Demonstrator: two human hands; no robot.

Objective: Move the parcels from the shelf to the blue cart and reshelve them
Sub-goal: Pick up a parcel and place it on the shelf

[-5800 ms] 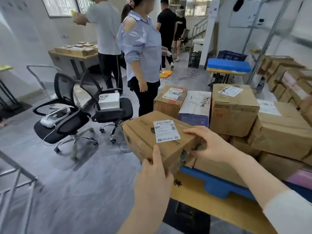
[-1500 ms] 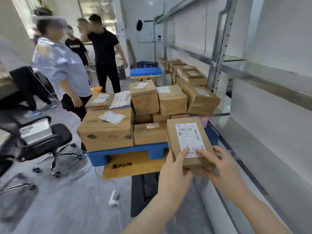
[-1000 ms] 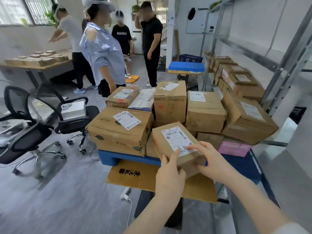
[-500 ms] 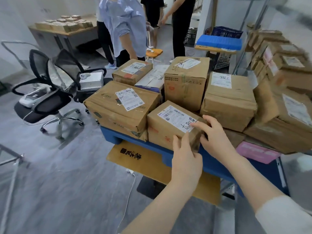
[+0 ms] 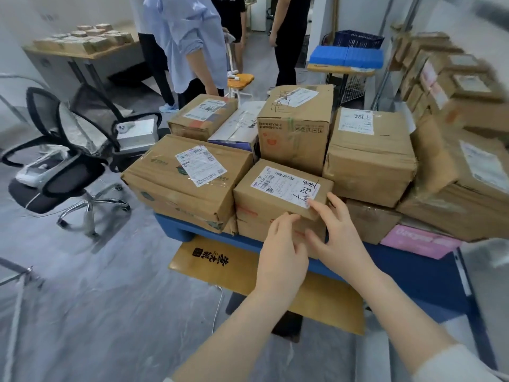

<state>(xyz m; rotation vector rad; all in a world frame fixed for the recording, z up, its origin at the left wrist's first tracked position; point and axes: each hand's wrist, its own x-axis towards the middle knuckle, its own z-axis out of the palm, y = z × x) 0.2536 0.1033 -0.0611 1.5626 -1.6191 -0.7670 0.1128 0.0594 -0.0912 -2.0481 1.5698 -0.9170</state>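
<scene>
Both forearms reach forward, left hand (image 5: 283, 250) beside right hand (image 5: 340, 239) (fingers loosely spread).

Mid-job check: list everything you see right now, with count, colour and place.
labelled parcel: one, brown, front of the cart
other parcels: at least seven, mostly brown, one pink, stacked on the cart
blue cart: one, blue, centre
shelf parcels: several, brown, blurred, right
office chairs: two, black, left
table: one, wooden top, small brown boxes on it, back left
people: at least three, standing behind the cart
left hand: touches the labelled parcel's front
right hand: touches its front right corner
</scene>
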